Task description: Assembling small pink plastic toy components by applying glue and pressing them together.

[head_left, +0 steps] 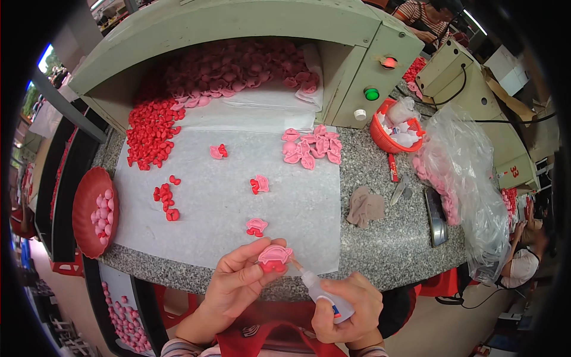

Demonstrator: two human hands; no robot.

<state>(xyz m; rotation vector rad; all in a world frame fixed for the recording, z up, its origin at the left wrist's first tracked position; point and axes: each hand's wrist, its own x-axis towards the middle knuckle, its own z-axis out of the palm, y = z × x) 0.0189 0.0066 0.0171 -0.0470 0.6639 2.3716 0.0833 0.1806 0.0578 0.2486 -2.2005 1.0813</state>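
Observation:
My left hand (237,278) pinches a small pink moulded plastic piece (275,254) with a red double-lobed piece (273,266) against its lower edge, just past the table's near edge. Wrapped in my right hand (357,309) is a white squeeze bottle (321,290), tilted so its thin nozzle points up and left. The nozzle's tip is at the pink piece's right end; whether it touches, I cannot tell. Beyond my left hand, a pink-and-red pair (256,226) lies on the white sheet (208,238), with two similar pairs farther off.
A green metal machine (351,89) stands at the back, pink pieces heaped in its opening. Red pieces (148,134) pile at left, beside a red bowl (83,205) of pink pieces. At right are a brown cloth (365,207), a phone (436,217) and a red basket (385,140) of bottles.

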